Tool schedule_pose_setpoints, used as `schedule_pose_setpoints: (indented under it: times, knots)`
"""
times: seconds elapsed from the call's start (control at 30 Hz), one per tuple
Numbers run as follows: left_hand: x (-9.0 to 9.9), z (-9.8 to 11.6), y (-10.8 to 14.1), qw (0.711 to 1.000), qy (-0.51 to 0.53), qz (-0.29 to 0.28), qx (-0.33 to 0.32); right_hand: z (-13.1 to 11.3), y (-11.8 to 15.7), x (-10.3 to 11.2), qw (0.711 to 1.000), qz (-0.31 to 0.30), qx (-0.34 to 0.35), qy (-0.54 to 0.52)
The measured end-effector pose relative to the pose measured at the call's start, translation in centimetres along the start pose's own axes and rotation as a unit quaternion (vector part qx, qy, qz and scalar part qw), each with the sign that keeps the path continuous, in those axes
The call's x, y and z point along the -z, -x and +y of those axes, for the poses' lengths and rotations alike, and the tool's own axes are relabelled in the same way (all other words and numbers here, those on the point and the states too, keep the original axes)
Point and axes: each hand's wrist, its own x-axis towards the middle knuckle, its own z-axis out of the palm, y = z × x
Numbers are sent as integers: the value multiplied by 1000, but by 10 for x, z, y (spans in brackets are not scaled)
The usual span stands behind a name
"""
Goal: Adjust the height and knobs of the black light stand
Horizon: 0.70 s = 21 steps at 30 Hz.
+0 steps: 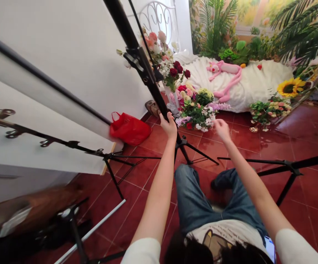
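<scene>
My left hand (169, 126) is closed around the black light stand (153, 88), low on its pole just above the spread legs. The pole leans, running from the top of the view down to the right. To the right of it, my right hand (221, 129) hangs in the air with its fingers drawn together. Whatever may be between those fingers is too small to make out. Behind both hands stand bunches of artificial flowers (198, 110), with dark red roses (177, 69) higher up beside the pole.
A red bag (130, 128) rests on the red tile floor (145, 176) by the wall. More tripod legs (288, 167) reach in from the right. A clamp-hung crossbar (44, 135) crosses at left. Behind, a pink plush toy (229, 73) lies on white cloth (260, 88), near a sunflower (290, 88).
</scene>
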Motion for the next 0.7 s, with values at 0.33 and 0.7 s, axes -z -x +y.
schedule_pose_setpoints:
  times: [0.33,0.7]
  knots:
    - [-6,-8,-2,998,-44,33,13,-97,-71,-174,940,-298,37,161]
    - [-6,-14,-5,997,-59,45,-22,-60,-59,-193,930,-280,57,-233]
